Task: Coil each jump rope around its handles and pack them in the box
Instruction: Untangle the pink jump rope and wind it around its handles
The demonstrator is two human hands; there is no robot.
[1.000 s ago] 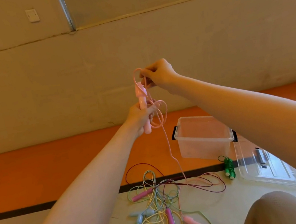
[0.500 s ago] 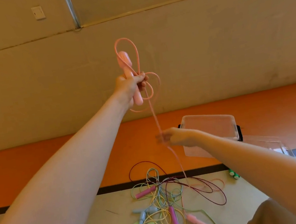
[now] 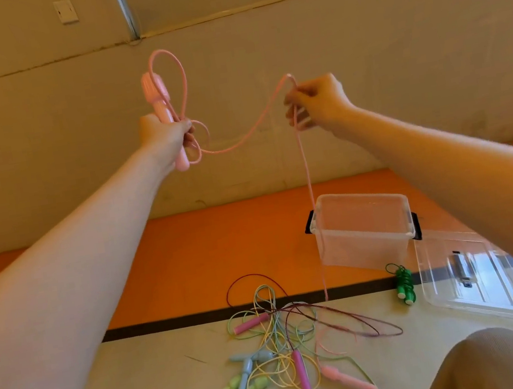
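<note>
Pink rope (image 3: 241, 141) sags between the two raised hands, above the floor and well clear of the box (image 3: 363, 231). The left hand (image 3: 165, 134) grips the pink handles (image 3: 161, 108) in a closed fist, their long axis upright and leaning slightly left, with a few loose loops already hanging by the knuckles and one standing above the handle tops. The right hand (image 3: 318, 102) pinches the rope with curled fingers, level with the left hand and to its right. From that pinch the free length drops straight down past the box's near corner to the pile (image 3: 288, 340) of uncoiled ropes on the floor.

The next wrap, I judge, depends on this: the slack runs sideways, roughly across the handles' axis, so the right hand must carry it leftward around them. The left hand only needs to hold steady. A coiled green rope (image 3: 404, 285) lies on the floor between box and lid (image 3: 470, 278), not yet packed.
</note>
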